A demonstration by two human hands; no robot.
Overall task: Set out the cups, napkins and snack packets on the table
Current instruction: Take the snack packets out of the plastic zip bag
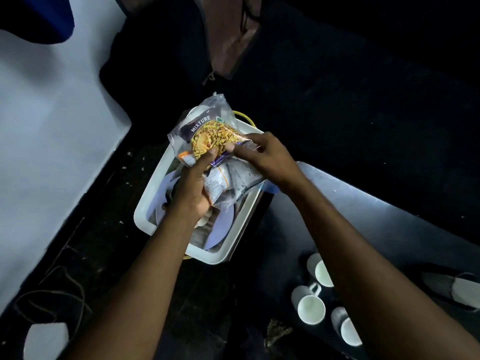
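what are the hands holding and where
Both grip the MIXTURE snack packet at its near edge: right hand pinches the right corner, left hand the left, along with a grey packet beneath.

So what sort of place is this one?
Probably a dim home or office room, hard to say: white cups on a dark table, and a white tub holding plates and snack packets.

In and over the tub (145, 211), snack packets (207, 136); right of it, cups (310, 309) on the table (389, 229)
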